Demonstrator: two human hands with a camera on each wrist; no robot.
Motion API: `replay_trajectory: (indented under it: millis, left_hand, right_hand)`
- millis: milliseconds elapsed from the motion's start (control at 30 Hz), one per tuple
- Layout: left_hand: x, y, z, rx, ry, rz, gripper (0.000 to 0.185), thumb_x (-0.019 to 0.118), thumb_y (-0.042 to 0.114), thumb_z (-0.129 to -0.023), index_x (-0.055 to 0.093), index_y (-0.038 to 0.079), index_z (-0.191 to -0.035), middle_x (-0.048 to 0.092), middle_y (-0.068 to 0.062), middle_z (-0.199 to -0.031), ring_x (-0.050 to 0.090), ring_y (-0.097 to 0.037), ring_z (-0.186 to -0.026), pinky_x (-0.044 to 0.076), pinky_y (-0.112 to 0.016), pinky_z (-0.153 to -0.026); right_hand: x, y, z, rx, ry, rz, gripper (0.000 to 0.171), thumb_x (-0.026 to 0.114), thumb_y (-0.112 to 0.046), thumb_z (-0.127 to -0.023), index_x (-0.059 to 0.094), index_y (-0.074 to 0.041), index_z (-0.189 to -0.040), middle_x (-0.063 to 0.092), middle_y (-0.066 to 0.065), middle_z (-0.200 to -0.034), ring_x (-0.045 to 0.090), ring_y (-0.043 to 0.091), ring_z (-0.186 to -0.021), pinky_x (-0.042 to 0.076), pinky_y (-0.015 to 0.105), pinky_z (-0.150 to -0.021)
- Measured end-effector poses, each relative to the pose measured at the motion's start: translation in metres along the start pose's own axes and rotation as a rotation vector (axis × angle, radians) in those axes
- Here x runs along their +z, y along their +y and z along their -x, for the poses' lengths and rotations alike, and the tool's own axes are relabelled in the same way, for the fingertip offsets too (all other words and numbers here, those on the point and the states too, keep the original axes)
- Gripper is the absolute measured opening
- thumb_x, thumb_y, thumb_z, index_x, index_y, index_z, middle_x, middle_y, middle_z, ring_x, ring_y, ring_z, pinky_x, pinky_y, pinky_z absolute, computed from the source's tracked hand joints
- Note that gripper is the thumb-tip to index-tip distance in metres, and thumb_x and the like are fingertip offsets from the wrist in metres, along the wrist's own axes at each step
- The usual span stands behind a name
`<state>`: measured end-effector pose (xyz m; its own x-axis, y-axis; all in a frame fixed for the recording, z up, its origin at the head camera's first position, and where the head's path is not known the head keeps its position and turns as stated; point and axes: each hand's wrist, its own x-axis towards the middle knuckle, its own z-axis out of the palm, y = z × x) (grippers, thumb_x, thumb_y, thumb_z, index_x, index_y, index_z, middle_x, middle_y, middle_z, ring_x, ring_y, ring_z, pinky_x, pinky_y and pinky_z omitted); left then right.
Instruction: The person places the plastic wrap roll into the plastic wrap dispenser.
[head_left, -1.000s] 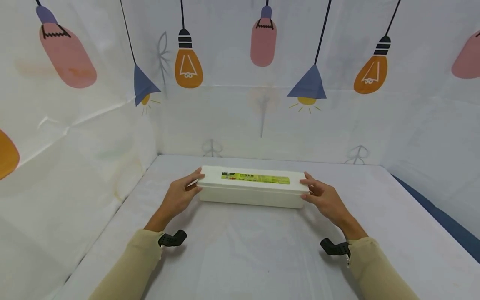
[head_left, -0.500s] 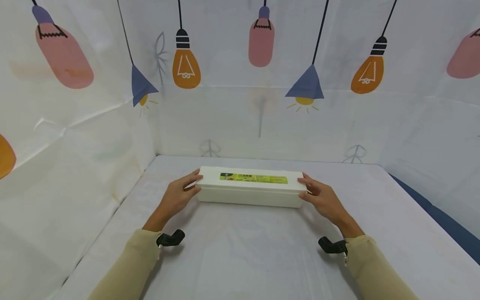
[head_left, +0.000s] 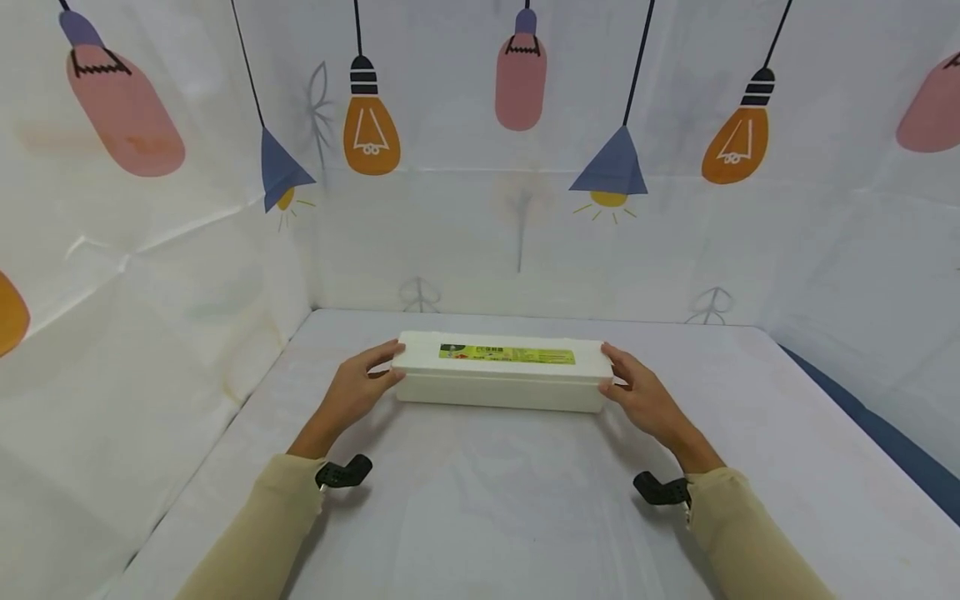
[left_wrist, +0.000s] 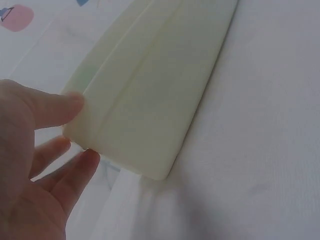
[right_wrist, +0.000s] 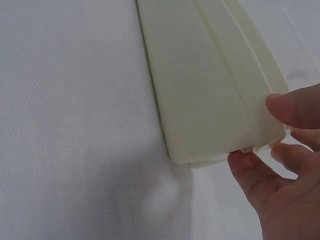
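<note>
A long white lidded plastic box (head_left: 498, 392) with a yellow-green label (head_left: 507, 354) on its lid lies crosswise on the white-covered table. My left hand (head_left: 358, 387) holds its left end, and my right hand (head_left: 643, 398) grips the right end. In the left wrist view the thumb (left_wrist: 55, 109) presses near the lid seam of the box (left_wrist: 150, 90), while the fingers (left_wrist: 76, 175) bend against the end face. The right wrist view shows a matching hold: thumb (right_wrist: 295, 107) on the box's (right_wrist: 205, 90) front corner, fingers (right_wrist: 252, 175) at its end. The lid sits on the box.
Behind the table (head_left: 495, 508) hangs a white sheet (head_left: 465, 242) printed with lamps and bulbs; another side of it runs along the left. A dark blue strip (head_left: 870, 417) shows beyond the right table edge. Black wrist mounts (head_left: 345, 472) stick out from both cuffs.
The head view has shifted slightly. My right fingers have slid a little back along the lid's end toward its far corner. The box and left hand stay nearly in place.
</note>
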<state>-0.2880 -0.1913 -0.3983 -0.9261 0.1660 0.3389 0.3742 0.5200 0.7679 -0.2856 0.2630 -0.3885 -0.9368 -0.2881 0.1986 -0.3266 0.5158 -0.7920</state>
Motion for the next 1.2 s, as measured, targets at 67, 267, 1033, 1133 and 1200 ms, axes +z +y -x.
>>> replay_trajectory:
  millis: [67,267,1033,1133,1200]
  left_hand:
    - [0.000,0.000,-0.001,-0.006,-0.003,0.002,0.053,0.071,0.019,-0.096,0.054,0.006,-0.144,0.046,-0.012,-0.152,0.050,-0.034,-0.133,0.048,-0.044,-0.102]
    - [0.003,0.001,-0.001,-0.025,0.018,0.021,0.055,0.074,0.017,-0.093,0.055,0.005,-0.144,0.048,-0.012,-0.151,0.053,-0.033,-0.131,0.049,-0.041,-0.101]
    - [-0.004,-0.007,-0.002,-0.097,-0.032,0.088,0.057,0.071,0.022,-0.096,0.051,0.016,-0.149,0.043,-0.007,-0.155,0.050,-0.032,-0.134,0.047,-0.047,-0.102]
    - [-0.005,-0.006,-0.002,-0.105,-0.032,0.081,0.056,0.071,0.024,-0.096,0.052,0.016,-0.148,0.046,-0.009,-0.153,0.052,-0.033,-0.132,0.048,-0.050,-0.101]
    - [-0.006,-0.006,-0.002,-0.109,-0.026,0.052,0.055,0.072,0.027,-0.096,0.054,0.016,-0.147,0.049,-0.011,-0.150,0.053,-0.033,-0.131,0.049,-0.051,-0.100]
  right_hand:
    - [0.001,0.000,0.001,0.010,0.010,-0.005,0.068,0.057,-0.011,-0.103,0.020,-0.001,-0.159,0.019,0.017,-0.164,0.027,0.041,-0.146,0.031,0.059,-0.112]
    - [0.002,0.005,0.002,0.016,0.051,-0.014,0.069,0.060,-0.013,-0.102,0.022,-0.002,-0.159,0.025,0.017,-0.162,0.032,0.037,-0.145,0.035,0.054,-0.111]
    - [-0.007,0.002,0.006,0.104,0.047,0.023,0.070,0.063,-0.032,-0.101,0.028,-0.013,-0.159,0.028,0.012,-0.161,0.041,0.041,-0.139,0.040,0.058,-0.106]
    - [-0.008,0.001,0.007,0.101,0.049,0.034,0.071,0.064,-0.032,-0.100,0.030,-0.011,-0.158,0.030,0.013,-0.160,0.044,0.041,-0.136,0.042,0.058,-0.104]
    - [-0.008,0.001,0.007,0.096,0.047,0.050,0.070,0.064,-0.032,-0.100,0.030,-0.010,-0.158,0.032,0.014,-0.160,0.046,0.041,-0.135,0.043,0.058,-0.103]
